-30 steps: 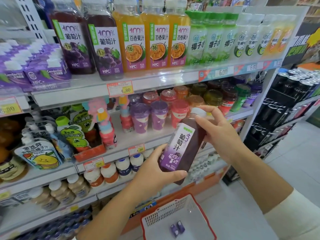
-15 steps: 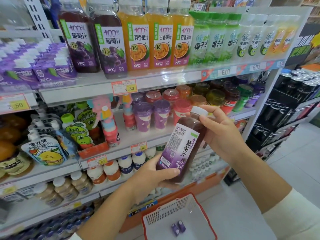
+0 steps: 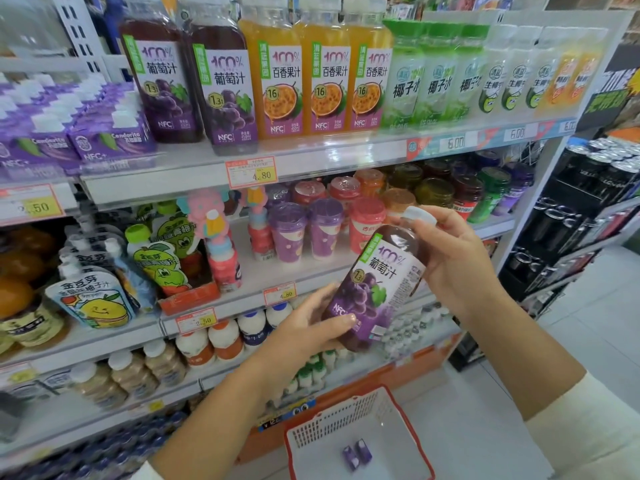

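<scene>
Seemingly to show its label, one dark purple plastic grape-juice bottle [image 3: 377, 285] is held tilted before the middle shelf [image 3: 311, 271]: left hand [image 3: 304, 327] curled round its base, right hand [image 3: 457, 258] gripping its neck. Two matching bottles [image 3: 225, 88] and three orange ones [image 3: 322, 77] stand far on the top shelf [image 3: 329, 157]; near, two small purple cartons [image 3: 356, 452] lie in the red-rimmed white basket [image 3: 332, 419].

bottle [image 3: 377, 289] btwn hands, above basket [image 3: 408, 441]; shelves [image 3: 173, 183] behind

The left hand [image 3: 304, 330], its bare forearm running toward 7 o'clock, held the base of a dark purple plastic juice bottle [image 3: 375, 289], thumb across its front. The right hand [image 3: 453, 261], forearm toward 4 o'clock, gripped its shoulder.
</scene>
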`<state>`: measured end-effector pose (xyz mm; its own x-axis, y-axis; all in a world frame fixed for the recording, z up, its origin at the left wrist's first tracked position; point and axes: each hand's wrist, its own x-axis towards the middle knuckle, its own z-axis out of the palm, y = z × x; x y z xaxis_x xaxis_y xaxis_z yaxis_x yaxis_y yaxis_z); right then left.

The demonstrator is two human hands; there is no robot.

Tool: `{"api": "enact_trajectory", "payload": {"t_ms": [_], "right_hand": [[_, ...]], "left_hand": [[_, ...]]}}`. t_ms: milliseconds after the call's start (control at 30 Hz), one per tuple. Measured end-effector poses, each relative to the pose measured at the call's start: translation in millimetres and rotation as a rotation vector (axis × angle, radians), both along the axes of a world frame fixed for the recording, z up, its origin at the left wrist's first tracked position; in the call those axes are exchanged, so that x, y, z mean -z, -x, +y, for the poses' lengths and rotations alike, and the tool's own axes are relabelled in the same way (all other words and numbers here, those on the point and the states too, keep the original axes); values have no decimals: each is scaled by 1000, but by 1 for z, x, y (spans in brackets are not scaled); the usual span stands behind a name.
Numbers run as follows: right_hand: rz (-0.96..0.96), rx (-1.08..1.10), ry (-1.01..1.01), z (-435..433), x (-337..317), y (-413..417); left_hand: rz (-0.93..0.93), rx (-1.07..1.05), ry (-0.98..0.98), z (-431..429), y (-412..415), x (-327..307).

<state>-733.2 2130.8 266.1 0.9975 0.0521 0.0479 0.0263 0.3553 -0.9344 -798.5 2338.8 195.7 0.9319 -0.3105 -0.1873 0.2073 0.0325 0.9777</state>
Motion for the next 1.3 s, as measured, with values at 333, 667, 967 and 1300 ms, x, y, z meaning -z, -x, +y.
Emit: {"api": "enact_trajectory", "payload": {"t_ms": [333, 667, 967, 1300], "right_hand": [[11, -22, 201, -7, 3, -5], [0, -46, 300, -11, 3, -5], [-159, -228, 530, 16, -55, -10], [-679, -290, 589, 107, -176, -30]], "left_hand": [[-10, -66, -51, -7, 4, 8], [-28, -96, -132, -10, 1, 12], [-150, -178, -216, 7, -4, -5], [-739, -622, -694, 121, -28, -117]]}}
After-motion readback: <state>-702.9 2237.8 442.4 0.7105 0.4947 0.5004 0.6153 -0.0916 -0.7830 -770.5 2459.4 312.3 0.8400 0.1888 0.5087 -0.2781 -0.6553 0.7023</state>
